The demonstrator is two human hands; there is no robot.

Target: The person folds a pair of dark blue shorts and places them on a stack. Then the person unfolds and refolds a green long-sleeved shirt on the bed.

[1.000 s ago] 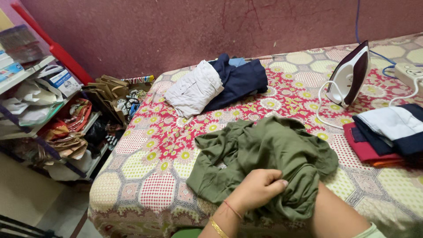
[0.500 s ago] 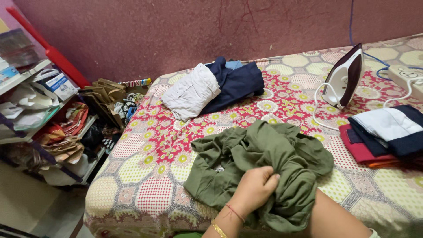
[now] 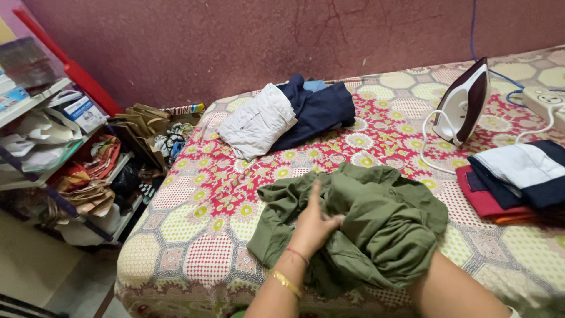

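- Garment (image 3: pixel 376 229), olive green, lies crumpled at the near edge of the patterned bedspread (image 3: pixel 194 235), within your reach.
- Your left hand (image 3: pixel 315 224) presses flat on it, fingers extended, pinning the cloth.
- Your right hand is buried in the folds; grip cannot be told, probably gathering fabric.
- Iron (image 3: pixel 465 103) stands upright, soleplate off the cloth.

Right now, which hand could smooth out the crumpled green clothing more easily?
Probably the left hand: it lies open on top of the olive green garment, fingers spread and free. The right forearm runs under the bunched cloth, and its hand is hidden.
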